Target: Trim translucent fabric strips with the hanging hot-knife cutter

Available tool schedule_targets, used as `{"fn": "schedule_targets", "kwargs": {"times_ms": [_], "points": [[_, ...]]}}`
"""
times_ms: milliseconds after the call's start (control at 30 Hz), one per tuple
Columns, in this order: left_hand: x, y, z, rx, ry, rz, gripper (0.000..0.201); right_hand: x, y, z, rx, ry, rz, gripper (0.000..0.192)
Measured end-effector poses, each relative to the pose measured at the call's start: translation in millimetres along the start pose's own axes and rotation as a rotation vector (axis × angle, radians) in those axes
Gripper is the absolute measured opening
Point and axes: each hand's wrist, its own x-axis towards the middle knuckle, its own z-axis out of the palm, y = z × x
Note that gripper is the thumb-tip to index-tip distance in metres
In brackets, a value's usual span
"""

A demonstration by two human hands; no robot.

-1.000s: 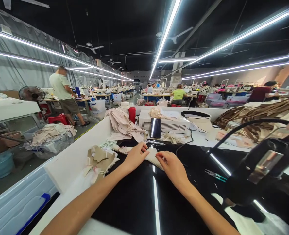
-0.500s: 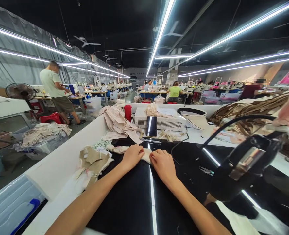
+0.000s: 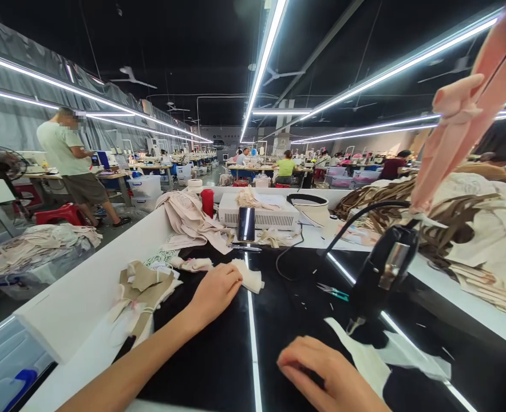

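Drawn back toward the body, the right hand [image 3: 330,375] now lies off the cloth on the black desk [image 3: 218,366], fingers loosely curled, grasping nothing; the left hand [image 3: 214,292] presses flat, unclenched, on the cream fabric piece [image 3: 249,278], which sits folded at the desk's middle. Folding looks done; beyond, the beige pile [image 3: 143,283], scissors [image 3: 332,292] and phone [image 3: 246,223] wait.
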Motion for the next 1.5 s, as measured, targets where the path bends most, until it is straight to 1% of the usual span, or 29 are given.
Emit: {"fn": "schedule_targets", "kwargs": {"times_ms": [67, 167, 267, 333, 433, 533, 600, 700, 767, 1000, 1167, 1300, 1400, 1500], "points": [[-8.9, 14.3, 4.6, -0.021, -0.021, 0.036, 0.016, -26.4, 22.8, -12.6, 0.000, 0.007, 0.129, 0.028], [-20.0, 40.2, 15.1, -0.063, -0.061, 0.091, 0.014, -58.5, 55.1, -31.4, -0.021, 0.052, 0.308, 0.034], [-29.6, 70.3, 27.1, -0.118, -0.102, 0.149, 0.015, -80.9, 71.7, -42.7, -0.066, 0.161, 0.416, 0.034], [-35.4, 90.2, 34.4, -0.153, -0.127, 0.186, 0.015, -89.3, 73.5, -44.1, -0.103, 0.226, 0.421, 0.030], [-41.2, 116.4, 42.8, -0.185, -0.177, 0.241, 0.016, -93.5, 69.6, -40.0, -0.160, 0.258, 0.377, 0.022], [-41.5, 135.4, 48.1, -0.200, -0.216, 0.277, 0.016, -92.4, 65.9, -34.4, -0.242, 0.257, 0.310, 0.015], [-38.9, 144.0, 50.6, -0.203, -0.233, 0.280, 0.017, -91.5, 65.8, -31.4, -0.268, 0.253, 0.274, 0.017], [-33.6, 152.5, 53.7, -0.197, -0.275, 0.270, 0.018, -91.0, 68.4, -27.2, -0.265, 0.251, 0.264, 0.026], [-30.4, 156.8, 55.2, -0.187, -0.302, 0.263, 0.020, -90.8, 70.2, -24.3, -0.267, 0.256, 0.268, 0.029], [-21.6, 172.0, 53.9, -0.106, -0.379, 0.250, 0.019, -86.5, 67.2, -21.4, -0.189, 0.288, 0.297, 0.028], [-20.7, 174.5, 56.7, -0.029, -0.376, 0.312, 0.018, -85.9, 61.3, -27.3, -0.059, 0.339, 0.352, 0.024], [-23.9, 173.1, 61.1, -0.018, -0.356, 0.315, 0.018, -85.5, 63.6, -33.0, 0.072, 0.378, 0.398, 0.024], [-26.2, 172.8, 63.3, -0.006, -0.337, 0.313, 0.020, -84.3, 69.4, -40.1, 0.180, 0.432, 0.437, 0.028], [-27.4, 172.4, 64.6, -0.004, -0.320, 0.324, 0.021, -82.0, 73.9, -50.0, 0.291, 0.497, 0.501, 0.035]]}}
